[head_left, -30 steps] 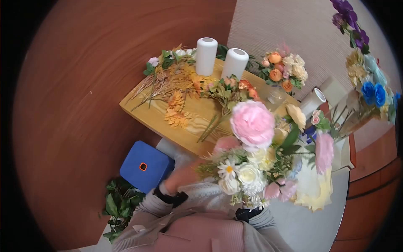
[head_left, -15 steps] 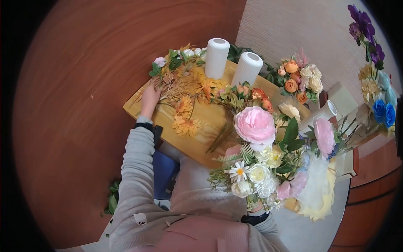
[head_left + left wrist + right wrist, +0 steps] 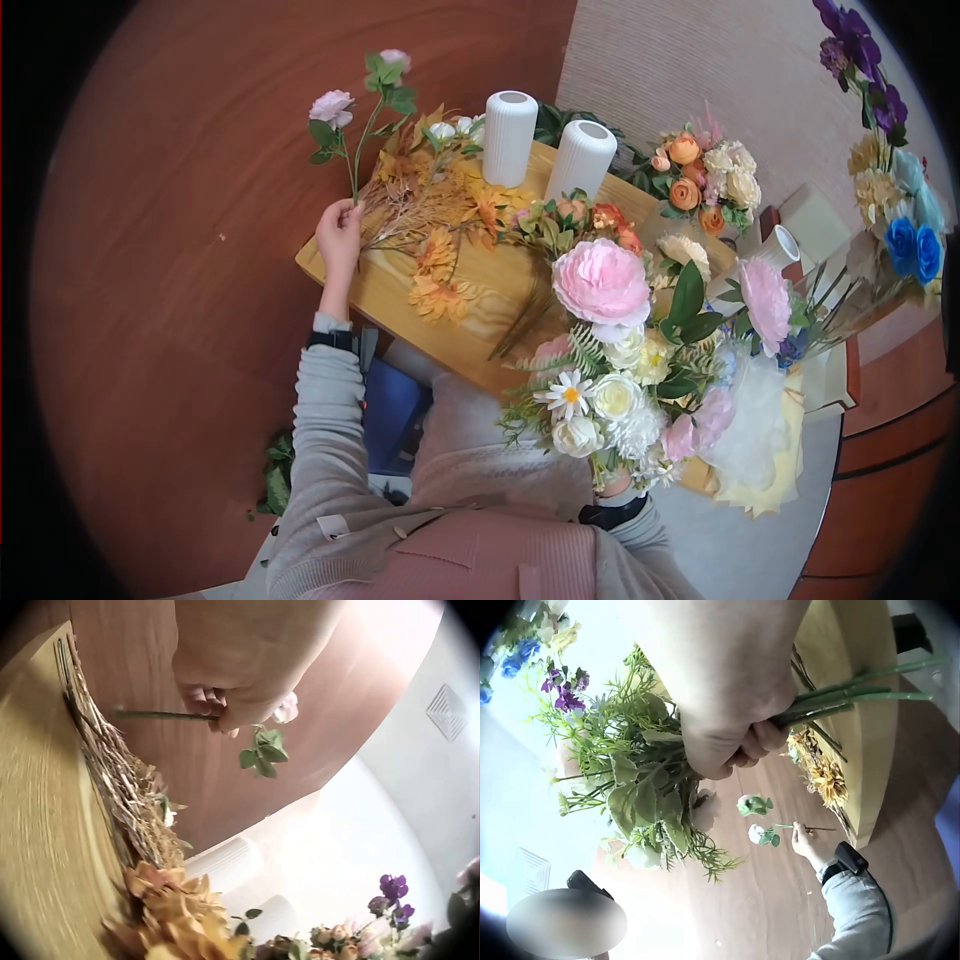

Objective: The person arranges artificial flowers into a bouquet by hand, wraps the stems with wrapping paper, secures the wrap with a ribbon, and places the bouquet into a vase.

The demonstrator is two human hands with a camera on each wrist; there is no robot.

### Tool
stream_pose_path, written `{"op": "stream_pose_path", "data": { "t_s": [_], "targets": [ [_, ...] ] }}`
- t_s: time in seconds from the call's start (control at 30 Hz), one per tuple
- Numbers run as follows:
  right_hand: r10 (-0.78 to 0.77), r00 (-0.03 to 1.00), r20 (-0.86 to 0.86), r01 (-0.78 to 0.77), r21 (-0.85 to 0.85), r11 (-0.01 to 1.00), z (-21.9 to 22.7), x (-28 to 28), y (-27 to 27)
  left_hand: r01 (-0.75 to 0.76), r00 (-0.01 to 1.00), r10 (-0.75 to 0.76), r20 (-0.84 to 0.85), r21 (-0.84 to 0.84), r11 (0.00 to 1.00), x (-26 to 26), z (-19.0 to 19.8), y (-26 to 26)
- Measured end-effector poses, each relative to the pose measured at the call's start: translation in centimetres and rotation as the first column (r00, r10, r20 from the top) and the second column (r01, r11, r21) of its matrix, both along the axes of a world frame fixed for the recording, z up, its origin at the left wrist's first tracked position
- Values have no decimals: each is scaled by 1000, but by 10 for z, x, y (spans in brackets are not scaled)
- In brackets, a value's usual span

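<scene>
Between thumb and fingers my left hand [image 3: 340, 240] pinches the stem of a pale pink artificial flower [image 3: 331, 108] with two blooms and green leaves. It is raised upright by the table's left corner, beside dried-looking brown sprigs [image 3: 405, 205]. In the left wrist view the bare stem end [image 3: 161, 715] sticks out past the fingers. My right hand [image 3: 735, 727] grips the gathered green stems [image 3: 862, 696] of a large bouquet. White roses [image 3: 617, 397], a daisy [image 3: 570, 395] and a big pink bloom [image 3: 602, 283] fill it, and in the head view they mostly hide that hand.
On the wooden table [image 3: 390, 285] lie orange flowers [image 3: 440, 298] and two ribbed white vases [image 3: 510, 140] stand behind. An orange and cream arrangement [image 3: 700, 175] is at the back right, blue roses [image 3: 912, 248] further right. Yellow wrapping sheets [image 3: 785, 470] lie right of the bouquet; a blue stool [image 3: 395, 415] stands below.
My left hand went from near my lap to the sprigs at the table's left, then lifted the pale pink flower out of the pile. The right hand keeps the bouquet in about the same place.
</scene>
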State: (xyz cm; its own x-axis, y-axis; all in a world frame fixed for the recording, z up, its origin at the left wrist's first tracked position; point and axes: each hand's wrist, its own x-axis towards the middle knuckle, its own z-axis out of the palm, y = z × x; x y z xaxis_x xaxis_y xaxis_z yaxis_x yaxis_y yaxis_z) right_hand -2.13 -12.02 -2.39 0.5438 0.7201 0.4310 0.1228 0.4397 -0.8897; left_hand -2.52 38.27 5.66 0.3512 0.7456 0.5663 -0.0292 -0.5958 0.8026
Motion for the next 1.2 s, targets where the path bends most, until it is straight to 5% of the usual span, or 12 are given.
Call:
{"op": "stream_pose_path", "data": {
  "t_s": [0.13,0.3,0.6,0.63,0.9,1.1,1.2],
  "targets": [
    [-3,1000,2,2,20,1000,3,0,3,152,973,-137,187,-68,986,-20,11,-46],
    [-108,994,15,108,25,994,18,-6,12,248,962,-232,146,-104,963,-37,27,-131],
    [-269,962,44,269,11,963,35,-9,-30,627,761,-514,396,-243,741,-43,28,-237],
    [-282,958,51,281,10,960,37,-12,-32,610,785,-533,316,-242,755,-46,27,-244],
    [-350,932,93,351,5,936,53,-14,65,744,660,-597,456,-289,602,-40,16,-279],
    [-373,922,107,374,10,927,55,-4,-32,770,622,-660,421,-178,612,-48,11,-296],
    [-381,918,109,382,14,924,40,-28,-77,832,555,-699,451,-291,472,-58,25,-311]
  ]
}}
